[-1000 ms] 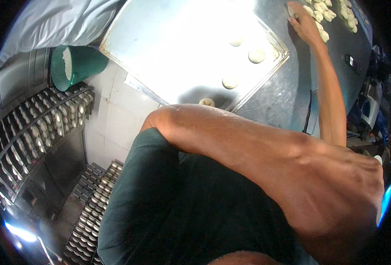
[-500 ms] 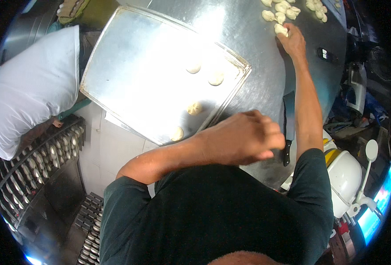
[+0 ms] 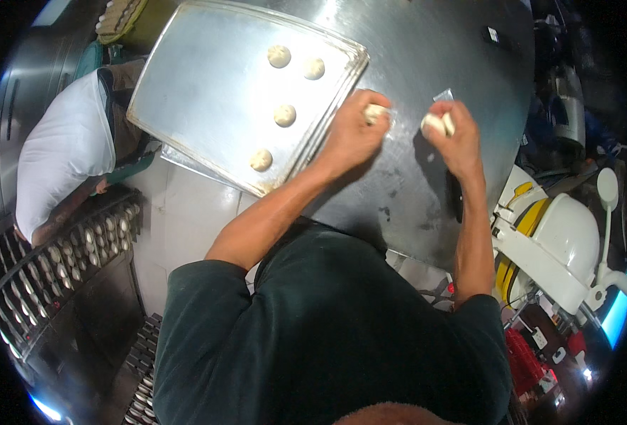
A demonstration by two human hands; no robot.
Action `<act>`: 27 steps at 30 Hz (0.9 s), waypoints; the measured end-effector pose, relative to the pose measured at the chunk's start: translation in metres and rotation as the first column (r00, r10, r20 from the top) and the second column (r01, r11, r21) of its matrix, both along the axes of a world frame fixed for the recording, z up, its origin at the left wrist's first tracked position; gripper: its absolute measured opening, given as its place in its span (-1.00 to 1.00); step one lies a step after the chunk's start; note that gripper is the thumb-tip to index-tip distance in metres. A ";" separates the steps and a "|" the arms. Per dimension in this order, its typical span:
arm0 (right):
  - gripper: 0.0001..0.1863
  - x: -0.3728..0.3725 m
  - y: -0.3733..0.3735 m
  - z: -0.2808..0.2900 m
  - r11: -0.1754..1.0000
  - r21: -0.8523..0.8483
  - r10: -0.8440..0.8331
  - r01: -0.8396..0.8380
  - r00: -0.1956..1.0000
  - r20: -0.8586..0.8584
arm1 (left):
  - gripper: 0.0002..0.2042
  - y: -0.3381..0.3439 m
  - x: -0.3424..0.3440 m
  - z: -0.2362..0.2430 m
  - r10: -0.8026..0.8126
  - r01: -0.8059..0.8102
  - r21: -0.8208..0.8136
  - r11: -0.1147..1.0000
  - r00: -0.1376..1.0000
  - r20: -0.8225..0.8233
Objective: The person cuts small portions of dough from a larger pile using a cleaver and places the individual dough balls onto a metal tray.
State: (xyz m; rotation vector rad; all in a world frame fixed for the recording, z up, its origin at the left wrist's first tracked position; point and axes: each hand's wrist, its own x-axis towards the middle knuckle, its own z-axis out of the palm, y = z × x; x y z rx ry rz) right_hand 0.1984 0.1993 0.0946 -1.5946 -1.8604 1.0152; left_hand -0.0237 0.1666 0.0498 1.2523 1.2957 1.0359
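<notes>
My left hand (image 3: 356, 134), just right of the tray, has its fingers curled around a pale dough piece (image 3: 376, 113). Over the metal table, my right hand (image 3: 458, 138) is closed on dough as well; two pale lobes (image 3: 434, 126) show between thumb and fingers, and I cannot tell if they are separate pieces. On the shiny metal tray (image 3: 200, 71) sit several round dough balls (image 3: 284, 115), spaced apart toward its right side. A knife lies mostly hidden beneath my right hand and forearm, its blade tip (image 3: 443, 95) showing beyond the fingers.
The metal table (image 3: 412, 53) carries a small dark device (image 3: 495, 37) at the far right. To the right stands a white and yellow machine (image 3: 565, 223). On the left are a person in white (image 3: 69, 138) and a dark rack (image 3: 79, 248) with shiny metal pieces.
My right hand has come back from the far dough pieces toward me, carrying dough. My left hand has moved from near my body to beside the tray and now holds dough. The view has shifted.
</notes>
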 end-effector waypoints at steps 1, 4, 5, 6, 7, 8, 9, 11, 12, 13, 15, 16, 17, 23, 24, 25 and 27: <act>-0.64 0.008 0.002 0.000 0.997 -0.030 -0.077 0.076 0.997 -0.002 | -0.77 -0.008 -0.003 0.005 0.048 -0.043 0.066 0.997 0.996 -0.069; -0.71 -0.006 0.024 -0.026 0.940 0.339 -0.003 -0.027 0.996 0.087 | -0.79 -0.052 0.011 0.015 -0.122 0.166 0.118 0.979 0.942 -0.312; -0.73 -0.003 0.030 -0.043 0.908 0.418 -0.043 -0.005 0.994 0.105 | -0.79 -0.062 0.019 0.014 -0.211 0.275 0.108 0.955 0.891 -0.402; -0.73 0.001 0.031 -0.052 0.869 0.494 -0.073 0.005 0.991 0.117 | -0.79 -0.073 0.024 0.006 -0.204 0.289 0.144 0.946 0.882 -0.426; -0.74 0.002 0.024 -0.044 0.875 0.479 -0.092 0.071 0.996 0.020 | -0.80 -0.084 0.020 -0.001 -0.151 0.267 0.171 0.948 0.854 -0.498; -0.74 0.010 0.014 -0.034 0.880 0.455 -0.115 0.136 0.991 -0.073 | -0.80 -0.094 0.012 -0.007 -0.100 0.251 0.198 0.948 0.820 -0.564; -0.75 0.017 -0.001 -0.022 0.887 0.420 -0.136 0.192 0.978 -0.160 | -0.81 -0.107 0.003 -0.014 -0.046 0.231 0.221 0.947 0.781 -0.622; -0.75 0.028 -0.052 -0.006 0.915 0.400 -0.047 0.056 0.998 -0.032 | -0.87 -0.127 -0.012 -0.024 0.024 0.215 0.259 0.942 0.724 -0.690; -0.75 0.037 -0.084 -0.009 0.944 0.330 0.004 -0.020 0.999 0.049 | -0.88 -0.131 -0.014 -0.032 0.048 0.213 0.274 0.938 0.704 -0.708; -0.76 0.050 -0.116 -0.028 0.925 0.363 0.079 -0.110 0.992 0.100 | -0.89 -0.130 -0.016 -0.039 0.068 0.218 0.291 0.931 0.682 -0.728; -0.80 0.076 -0.150 -0.074 0.871 0.399 0.165 -0.286 0.936 0.312 | -0.84 -0.105 0.001 -0.048 0.114 0.252 0.337 0.907 0.624 -0.773; -0.81 0.074 -0.157 -0.080 0.854 0.407 0.158 -0.324 0.906 0.392 | -0.82 -0.090 0.004 -0.054 0.091 0.278 0.353 0.893 0.658 -0.747; -0.83 0.069 -0.158 -0.085 0.837 0.413 0.139 -0.358 0.870 0.472 | -0.84 -0.077 0.013 -0.053 0.066 0.311 0.376 0.873 0.688 -0.723; -0.90 0.008 -0.127 -0.084 0.894 0.438 -0.061 -0.097 0.941 0.334 | -0.87 -0.076 0.041 -0.047 0.012 0.339 0.393 0.855 0.744 -0.668; -0.91 0.013 -0.140 -0.090 0.904 0.406 -0.004 -0.136 0.946 0.325 | -0.88 -0.085 0.039 -0.045 -0.010 0.341 0.353 0.871 0.731 -0.682; -0.90 0.022 -0.161 -0.096 0.909 0.377 0.053 -0.177 0.947 0.318 | -0.86 -0.100 0.032 -0.051 -0.021 0.299 0.353 0.886 0.788 -0.616; -0.88 0.040 -0.202 -0.095 0.866 0.375 0.216 -0.331 0.923 0.317 | -0.85 -0.137 -0.003 -0.062 -0.031 0.279 0.314 0.907 0.791 -0.611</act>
